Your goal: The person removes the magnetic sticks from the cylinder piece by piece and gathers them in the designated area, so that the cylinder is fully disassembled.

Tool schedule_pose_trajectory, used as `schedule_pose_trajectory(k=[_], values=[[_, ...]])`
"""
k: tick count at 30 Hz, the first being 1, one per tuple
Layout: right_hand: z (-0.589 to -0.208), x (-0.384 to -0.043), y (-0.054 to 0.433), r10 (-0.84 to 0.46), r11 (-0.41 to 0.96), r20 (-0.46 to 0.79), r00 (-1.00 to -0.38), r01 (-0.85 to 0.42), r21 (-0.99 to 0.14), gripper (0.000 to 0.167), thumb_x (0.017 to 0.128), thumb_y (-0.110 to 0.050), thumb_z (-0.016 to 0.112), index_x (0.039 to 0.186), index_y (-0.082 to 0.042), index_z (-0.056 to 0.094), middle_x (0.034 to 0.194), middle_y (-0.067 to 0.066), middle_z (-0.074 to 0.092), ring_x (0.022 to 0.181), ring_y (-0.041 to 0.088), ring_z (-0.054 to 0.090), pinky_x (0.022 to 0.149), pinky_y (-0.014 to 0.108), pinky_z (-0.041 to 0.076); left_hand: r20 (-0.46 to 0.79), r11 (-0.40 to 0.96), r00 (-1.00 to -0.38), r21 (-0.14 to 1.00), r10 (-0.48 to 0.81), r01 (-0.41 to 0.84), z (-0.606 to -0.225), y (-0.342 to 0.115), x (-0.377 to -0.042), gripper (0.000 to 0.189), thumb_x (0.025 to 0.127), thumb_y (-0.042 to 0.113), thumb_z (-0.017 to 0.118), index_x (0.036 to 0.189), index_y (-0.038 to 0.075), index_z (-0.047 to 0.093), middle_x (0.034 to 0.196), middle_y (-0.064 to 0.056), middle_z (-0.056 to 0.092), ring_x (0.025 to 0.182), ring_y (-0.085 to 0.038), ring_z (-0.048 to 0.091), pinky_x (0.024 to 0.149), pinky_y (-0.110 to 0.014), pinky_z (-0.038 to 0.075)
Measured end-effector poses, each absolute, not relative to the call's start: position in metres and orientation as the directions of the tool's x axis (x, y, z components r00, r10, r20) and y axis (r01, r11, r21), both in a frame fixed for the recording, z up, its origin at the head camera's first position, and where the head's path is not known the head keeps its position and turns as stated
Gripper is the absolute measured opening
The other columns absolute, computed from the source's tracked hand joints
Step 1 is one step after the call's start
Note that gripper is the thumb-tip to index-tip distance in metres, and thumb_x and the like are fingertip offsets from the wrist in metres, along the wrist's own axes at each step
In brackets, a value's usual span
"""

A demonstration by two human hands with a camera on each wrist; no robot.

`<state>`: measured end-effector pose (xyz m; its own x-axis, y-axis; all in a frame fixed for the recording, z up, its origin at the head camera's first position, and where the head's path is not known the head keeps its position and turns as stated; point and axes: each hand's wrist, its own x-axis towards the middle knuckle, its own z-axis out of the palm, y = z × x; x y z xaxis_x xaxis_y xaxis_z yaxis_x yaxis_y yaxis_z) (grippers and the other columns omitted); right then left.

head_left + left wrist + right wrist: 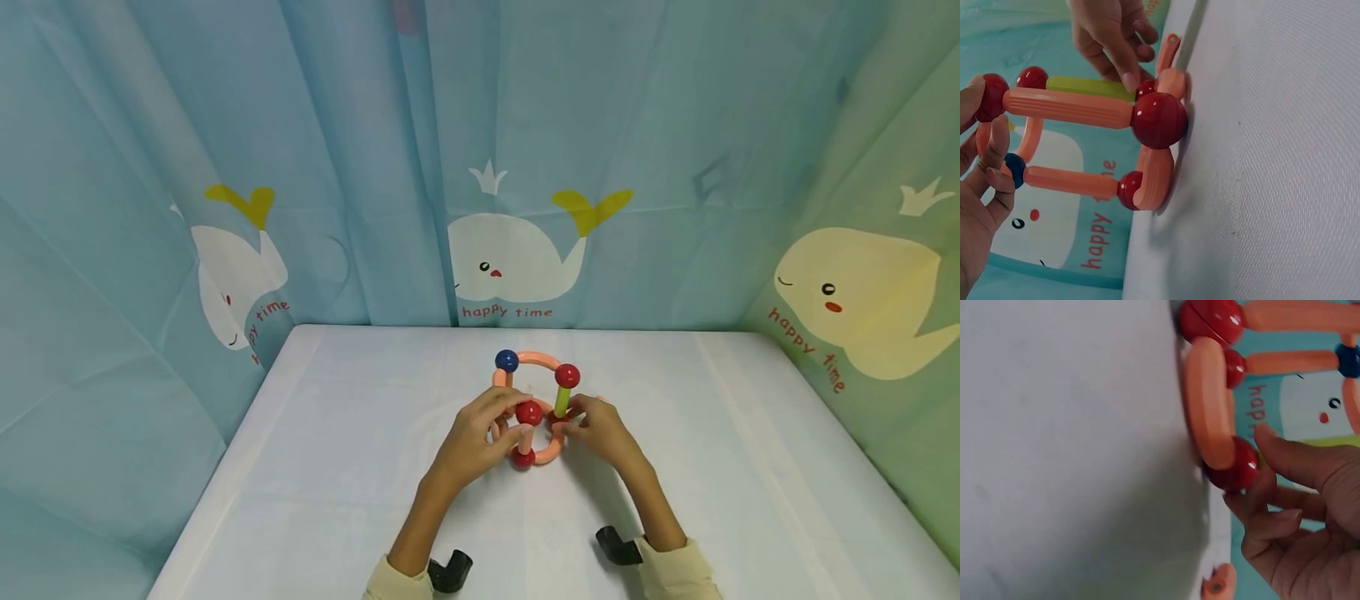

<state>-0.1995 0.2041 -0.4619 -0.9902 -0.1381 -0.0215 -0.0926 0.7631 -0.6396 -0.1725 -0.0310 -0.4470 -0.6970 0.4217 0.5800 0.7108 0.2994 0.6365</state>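
Observation:
A frame of magnetic balls and rods stands on the white table. My left hand (467,442) pinches the red ball (528,412) at the top of an upright orange rod (1069,107). With its fingertips, my right hand (602,429) holds the lower red ball (1238,465) at the foot of the yellow-green rod (562,402). Curved orange pieces (551,450) join the balls in a ring at the base. Up top, another curved piece (538,358) links a blue ball (506,360) to a red ball (567,376).
An orange piece (1221,584) lies on the table by the right hand, mostly hidden behind it in the head view. A blue whale-print curtain (360,167) hangs behind the table (322,475). Black mounts (452,572) sit at both wrists.

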Motion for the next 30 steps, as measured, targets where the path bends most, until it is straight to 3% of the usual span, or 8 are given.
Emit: schedule_pose_trajectory(k=[5, 13, 20, 26, 30], values=[[-0.471, -0.202, 0.192, -0.03, 0.769, -0.061, -0.998, 0.016, -0.639, 0.035, 0.082, -0.017, 0.079, 0.106, 0.005, 0.064, 0.093, 0.014, 0.069, 0.076, 0.019, 0.057, 0.067, 0.029, 0.055, 0.574, 0.315, -0.709, 0.641, 0.409, 0.7, -0.448, -0.032, -0.172, 0.037, 0.092, 0.024, 0.069, 0.127, 0.013, 0.062, 0.12, 0.0, 0.061, 0.085, -0.011, 0.058, 0.071, -0.02, 0.054], [-0.472, -0.202, 0.181, 0.021, 0.776, -0.077, -0.997, 0.065, -0.627, 0.034, 0.081, -0.013, 0.079, 0.104, 0.006, 0.062, 0.088, 0.014, 0.066, 0.074, 0.02, 0.056, 0.063, 0.027, 0.051, 0.603, 0.355, -0.693, 0.596, 0.394, 0.72, -0.448, -0.036, -0.174, 0.04, 0.088, 0.021, 0.074, 0.125, 0.01, 0.064, 0.124, -0.002, 0.059, 0.087, -0.013, 0.06, 0.074, -0.018, 0.054], [-0.47, -0.206, 0.181, -0.011, 0.816, 0.001, -1.0, -0.009, -0.578, 0.029, 0.082, -0.012, 0.078, 0.1, 0.005, 0.064, 0.086, 0.014, 0.066, 0.074, 0.02, 0.055, 0.062, 0.028, 0.047, 0.615, 0.36, -0.682, 0.579, 0.395, 0.731, -0.448, -0.039, -0.177, 0.043, 0.086, 0.018, 0.075, 0.127, 0.009, 0.063, 0.126, -0.004, 0.059, 0.081, -0.013, 0.06, 0.072, -0.018, 0.054], [-0.471, -0.212, 0.183, -0.081, 0.833, 0.077, -0.994, -0.11, -0.542, 0.02, 0.081, -0.001, 0.07, 0.099, 0.006, 0.065, 0.084, 0.014, 0.067, 0.072, 0.021, 0.053, 0.06, 0.03, 0.044, 0.604, 0.365, -0.692, 0.588, 0.395, 0.722, -0.449, -0.04, -0.179, 0.045, 0.087, 0.026, 0.075, 0.129, 0.015, 0.063, 0.127, 0.001, 0.058, 0.103, -0.011, 0.06, 0.079, -0.02, 0.054], [-0.471, -0.215, 0.184, -0.087, 0.818, 0.069, -0.994, -0.11, -0.564, 0.024, 0.081, 0.0, 0.069, 0.104, 0.005, 0.066, 0.095, 0.018, 0.07, 0.079, 0.024, 0.058, 0.067, 0.035, 0.051, 0.603, 0.336, -0.689, 0.602, 0.403, 0.724, -0.451, -0.04, -0.179, 0.041, 0.089, 0.028, 0.071, 0.128, 0.02, 0.063, 0.126, 0.004, 0.058, 0.11, -0.008, 0.057, 0.083, -0.019, 0.053]])
